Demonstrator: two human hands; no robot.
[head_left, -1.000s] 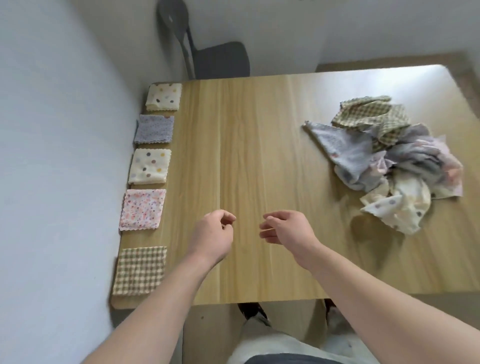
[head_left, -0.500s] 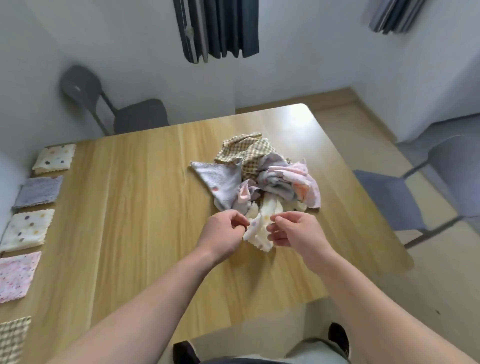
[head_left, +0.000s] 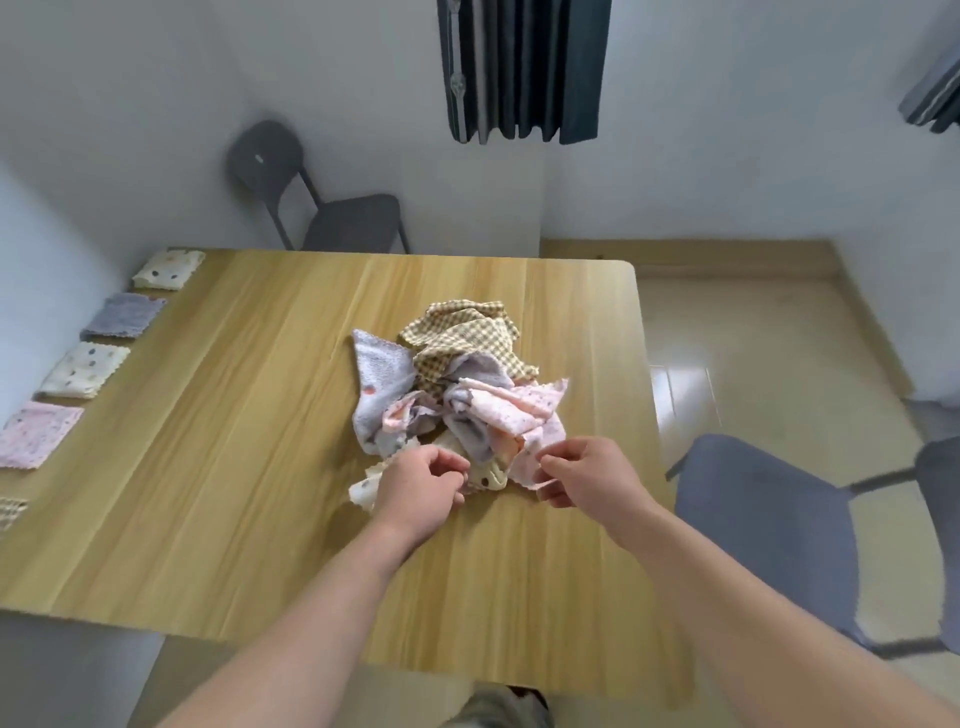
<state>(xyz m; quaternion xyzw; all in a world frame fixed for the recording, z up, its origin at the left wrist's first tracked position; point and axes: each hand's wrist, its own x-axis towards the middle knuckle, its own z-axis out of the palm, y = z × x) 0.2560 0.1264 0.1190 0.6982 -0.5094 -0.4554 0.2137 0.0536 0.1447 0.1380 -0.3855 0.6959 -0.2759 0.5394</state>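
Note:
A heap of crumpled small cloths (head_left: 457, 384) lies on the wooden table (head_left: 234, 467), right of its middle. On top are a yellow checked cloth (head_left: 467, 338), a grey one (head_left: 382, 374) and a pink one (head_left: 511, 410). My left hand (head_left: 421, 491) sits at the heap's near edge, fingers curled over a cream dotted cloth (head_left: 483, 475). My right hand (head_left: 584, 475) pinches the near corner of the pink cloth between thumb and fingers.
Several folded cloth squares line the table's left edge: cream dotted (head_left: 169, 267), grey (head_left: 122, 317), cream dotted (head_left: 85, 369), pink (head_left: 36, 434), checked (head_left: 10, 512). A dark chair (head_left: 322, 208) stands behind the table, a blue-grey chair (head_left: 779, 525) at its right.
The view swung right from the folded row to the heap. Both hands moved from bare table to the heap's near edge and took hold of cloth there.

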